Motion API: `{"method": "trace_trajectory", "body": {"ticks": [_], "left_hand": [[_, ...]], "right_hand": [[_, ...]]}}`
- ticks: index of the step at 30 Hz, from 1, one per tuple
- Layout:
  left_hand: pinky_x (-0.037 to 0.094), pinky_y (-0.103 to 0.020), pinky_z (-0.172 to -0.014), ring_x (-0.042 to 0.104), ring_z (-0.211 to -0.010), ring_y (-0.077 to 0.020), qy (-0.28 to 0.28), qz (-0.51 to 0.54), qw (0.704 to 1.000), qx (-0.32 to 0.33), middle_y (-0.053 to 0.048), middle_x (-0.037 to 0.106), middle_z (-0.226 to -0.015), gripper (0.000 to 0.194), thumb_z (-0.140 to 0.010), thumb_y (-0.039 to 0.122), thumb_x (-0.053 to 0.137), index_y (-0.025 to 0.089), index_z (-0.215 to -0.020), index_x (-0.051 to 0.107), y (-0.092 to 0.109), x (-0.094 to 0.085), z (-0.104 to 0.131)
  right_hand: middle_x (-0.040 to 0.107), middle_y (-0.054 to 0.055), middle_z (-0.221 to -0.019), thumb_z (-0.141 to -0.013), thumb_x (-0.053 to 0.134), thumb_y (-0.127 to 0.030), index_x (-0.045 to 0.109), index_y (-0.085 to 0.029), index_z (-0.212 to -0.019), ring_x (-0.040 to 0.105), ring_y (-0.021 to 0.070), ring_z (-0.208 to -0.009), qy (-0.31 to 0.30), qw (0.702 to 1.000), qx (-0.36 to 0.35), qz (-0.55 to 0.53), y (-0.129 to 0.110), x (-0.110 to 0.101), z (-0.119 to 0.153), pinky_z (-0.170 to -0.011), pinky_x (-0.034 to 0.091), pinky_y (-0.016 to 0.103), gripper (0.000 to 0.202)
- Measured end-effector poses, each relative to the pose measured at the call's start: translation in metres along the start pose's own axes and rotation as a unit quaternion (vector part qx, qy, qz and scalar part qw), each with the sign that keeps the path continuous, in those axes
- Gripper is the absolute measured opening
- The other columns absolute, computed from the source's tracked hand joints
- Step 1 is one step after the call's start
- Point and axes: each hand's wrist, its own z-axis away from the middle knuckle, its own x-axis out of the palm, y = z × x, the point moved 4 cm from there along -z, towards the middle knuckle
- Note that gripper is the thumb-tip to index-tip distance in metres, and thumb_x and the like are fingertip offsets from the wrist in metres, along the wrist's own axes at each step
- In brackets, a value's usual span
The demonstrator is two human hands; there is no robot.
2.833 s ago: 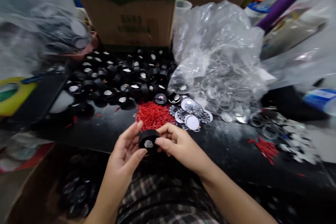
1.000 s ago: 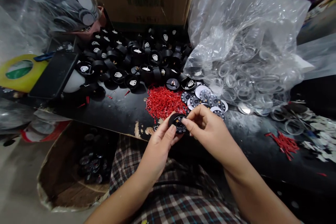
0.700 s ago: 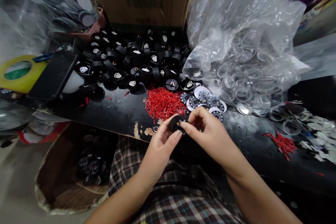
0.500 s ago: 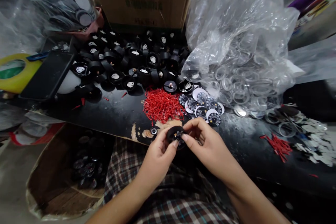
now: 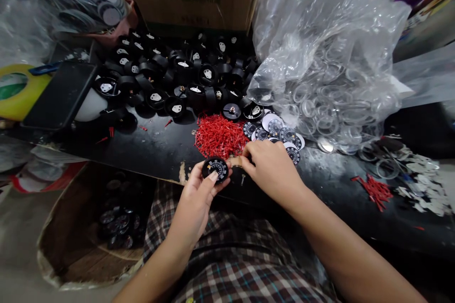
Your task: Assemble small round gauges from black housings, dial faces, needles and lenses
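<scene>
My left hand (image 5: pixel 199 191) grips a round black gauge (image 5: pixel 217 166), thumb pressed on its face, which carries a black dial with white markings. My right hand (image 5: pixel 272 165) is curled at the near right edge of a pile of red pointers (image 5: pixel 220 135); its fingertips are drawn together, and whatever they pinch is too small to make out. Just beyond that hand lies a spread of round printed dials (image 5: pixel 286 133), partly covered by it. Black round cases (image 5: pixel 176 108) with white plates inside are heaped behind the pointers.
A clear plastic bag (image 5: pixel 320 80) of transparent rings stands at the right. A phone (image 5: pixel 60 94) and yellow tape roll (image 5: pixel 21 92) lie left. More red pointers (image 5: pixel 373 191) and pale flat pieces (image 5: pixel 424 182) sit far right. Below the table edge, a basket (image 5: pixel 53 265) holds finished-looking gauges.
My left hand has moved left with the gauge and turned its face up. My right hand has let go of the gauge and moved up to the pointer pile's edge.
</scene>
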Motion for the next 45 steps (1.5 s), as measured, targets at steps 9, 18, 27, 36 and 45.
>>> {"method": "trace_trajectory", "body": {"ticks": [9,18,27,36,45], "left_hand": [[0.049,-0.044,-0.098,0.069,-0.101,-0.0226,-0.071,0.154,0.974,-0.153,-0.005,0.074,-0.106,0.016,-0.089,0.023,0.055,0.018,-0.097,0.067,-0.011,0.019,-0.001],[0.043,-0.041,-0.105,0.065,-0.110,-0.0218,-0.026,0.076,0.996,0.028,-0.008,0.073,-0.110,0.019,-0.089,0.022,0.057,0.018,-0.106,0.063,-0.002,0.012,-0.002],[0.041,-0.041,-0.107,0.062,-0.114,-0.0231,-0.014,0.055,0.996,0.066,-0.008,0.071,-0.109,0.015,-0.088,0.023,0.058,0.020,-0.102,0.062,0.004,0.005,-0.011],[0.042,-0.042,-0.107,0.065,-0.110,-0.0213,-0.043,0.024,0.996,0.078,-0.006,0.073,-0.108,0.017,-0.089,0.027,0.057,0.021,-0.105,0.062,-0.001,0.002,-0.015],[0.039,-0.045,-0.109,0.063,-0.113,-0.0217,-0.045,-0.002,0.995,0.086,-0.004,0.072,-0.109,0.019,-0.088,0.025,0.057,0.023,-0.107,0.061,-0.002,0.002,-0.015]], "right_hand": [[0.064,0.001,-0.078,-0.084,0.055,-0.019,0.057,-0.021,-0.080,0.057,0.0179,-0.076,0.082,0.946,-0.020,-0.313,-0.006,-0.011,0.027,-0.073,0.042,0.033,0.005],[0.066,0.006,-0.090,-0.091,0.050,-0.021,0.064,-0.020,-0.093,0.059,0.0231,-0.087,0.066,0.983,0.004,-0.169,0.005,-0.010,0.020,-0.077,0.040,0.038,0.014],[0.065,0.008,-0.095,-0.092,0.048,-0.019,0.066,-0.019,-0.099,0.058,0.0250,-0.093,0.025,0.996,-0.008,-0.088,0.018,0.001,0.007,-0.077,0.038,0.037,0.019],[0.065,0.007,-0.093,-0.093,0.050,-0.020,0.066,-0.017,-0.096,0.060,0.0239,-0.092,-0.008,0.998,0.000,-0.059,0.015,0.003,-0.001,-0.077,0.037,0.036,0.017],[0.063,0.005,-0.087,-0.090,0.053,-0.023,0.062,-0.018,-0.084,0.058,0.0222,-0.085,-0.022,0.999,-0.010,-0.022,0.008,0.002,-0.003,-0.073,0.033,0.033,0.012]]}}
